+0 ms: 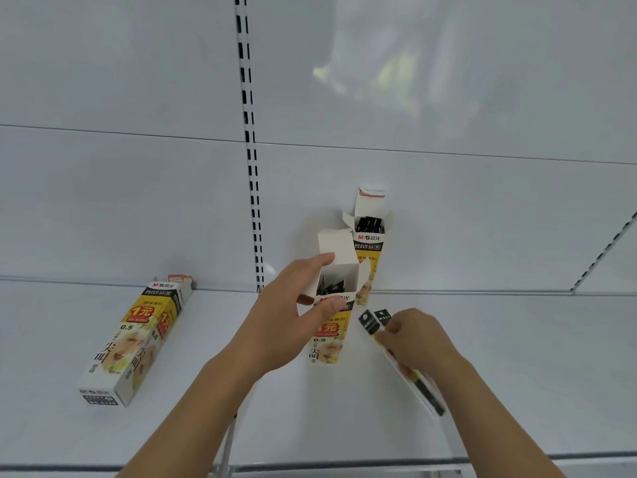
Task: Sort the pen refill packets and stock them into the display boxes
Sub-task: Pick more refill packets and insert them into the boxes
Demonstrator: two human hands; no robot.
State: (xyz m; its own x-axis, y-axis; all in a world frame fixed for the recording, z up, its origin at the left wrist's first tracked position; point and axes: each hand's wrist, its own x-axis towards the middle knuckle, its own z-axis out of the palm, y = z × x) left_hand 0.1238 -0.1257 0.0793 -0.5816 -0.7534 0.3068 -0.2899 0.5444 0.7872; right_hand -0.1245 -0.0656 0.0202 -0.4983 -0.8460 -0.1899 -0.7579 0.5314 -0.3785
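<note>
The white shelf (499,374) is wide, with lots of bare room on the right side and in front of the hands. Its front edge runs along the bottom, and the white back wall (448,219) stands close behind the boxes.

The left hand (286,312) holds an open display box (332,305) that stands near the middle of the shelf. The fingers curl round the back of its top and the thumb presses on the front, just under the opening. Dark packets show inside.

The right hand (418,339) is just beside that box. Its fingers pinch a few long pen refill packets (374,320), with the black tops poking out toward the box.

A second open box (370,243) stands right behind, by the wall. A third box (138,339) lies flat, well apart on the left.
</note>
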